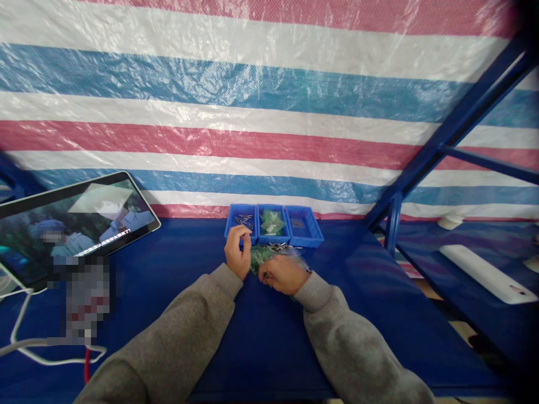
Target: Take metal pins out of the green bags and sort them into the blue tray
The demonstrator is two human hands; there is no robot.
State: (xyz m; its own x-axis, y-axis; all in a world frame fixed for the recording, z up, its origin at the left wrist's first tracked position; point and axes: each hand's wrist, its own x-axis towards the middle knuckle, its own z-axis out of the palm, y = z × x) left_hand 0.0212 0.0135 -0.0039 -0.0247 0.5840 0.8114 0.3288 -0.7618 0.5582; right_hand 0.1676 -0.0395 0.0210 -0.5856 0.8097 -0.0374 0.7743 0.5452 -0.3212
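Note:
Three small blue bins stand side by side on the blue table. Thin metal pieces (243,219) lie in the left bin (254,212), and green plastic packaging (272,223) fills much of the middle bin (288,234). A few small items rest in the right bin (311,227). My left hand (238,253) is curled closed at the front of the left bin; what its fingertips hold, if anything, is hidden. My right hand (286,274) is pinched closed over a heap of green plastic bags (258,256) and metal pieces in front of the bins. Its pinched contents are too small to name.
A tablet (122,216) playing a video leans at the left, with a white cable (25,320) below it. Blue frame bars (421,174) rise at the right. Beyond them, a white elongated object (484,275) lies on another blue surface. Striped sheeting (252,101) hangs behind.

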